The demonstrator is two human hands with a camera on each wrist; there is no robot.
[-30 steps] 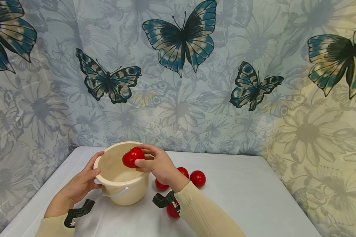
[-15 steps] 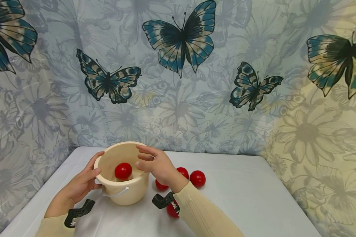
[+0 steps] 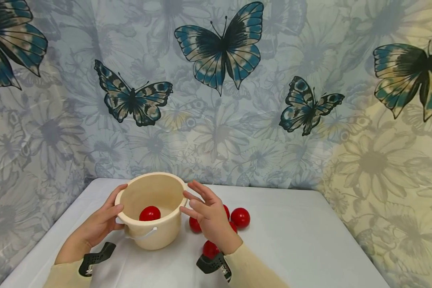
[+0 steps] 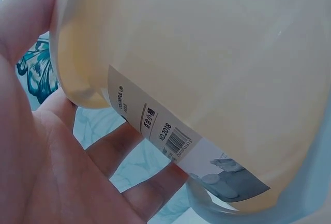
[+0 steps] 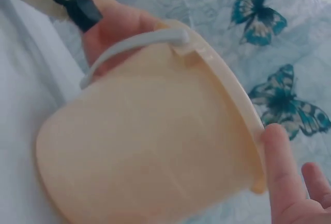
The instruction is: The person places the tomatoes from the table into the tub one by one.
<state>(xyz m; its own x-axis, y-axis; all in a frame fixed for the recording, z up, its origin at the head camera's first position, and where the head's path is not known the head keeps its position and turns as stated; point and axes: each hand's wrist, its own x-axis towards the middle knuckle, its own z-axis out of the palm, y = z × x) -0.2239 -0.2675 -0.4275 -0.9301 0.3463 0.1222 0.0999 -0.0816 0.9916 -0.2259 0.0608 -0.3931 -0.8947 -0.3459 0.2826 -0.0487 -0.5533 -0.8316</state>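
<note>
A cream plastic bucket (image 3: 158, 234) stands on the left part of the table, its mouth tipped slightly toward me. My left hand (image 3: 100, 224) holds it at the left rim; in the left wrist view, fingers (image 4: 116, 146) lie along its labelled side (image 4: 170, 136). One red tomato (image 3: 150, 214) rests inside, partly hidden by the front wall. Beside the right rim is my right hand (image 3: 213, 218), fingers spread and holding nothing. Under and behind it lie several more tomatoes (image 3: 240, 217), some partly covered by the hand and wrist.
A pale bail handle (image 5: 134, 43) hangs against the bucket's outside. The white-covered table (image 3: 295, 240) stretches to the right. Behind it hangs a floral cloth (image 3: 223, 136) with blue butterflies. A black strap mount (image 3: 210, 264) sits on each wrist.
The right hand let go of a tomato above the bucket, and it dropped inside. That hand then moved right, out over the rim, with its fingers spreading. The left hand stays in place.
</note>
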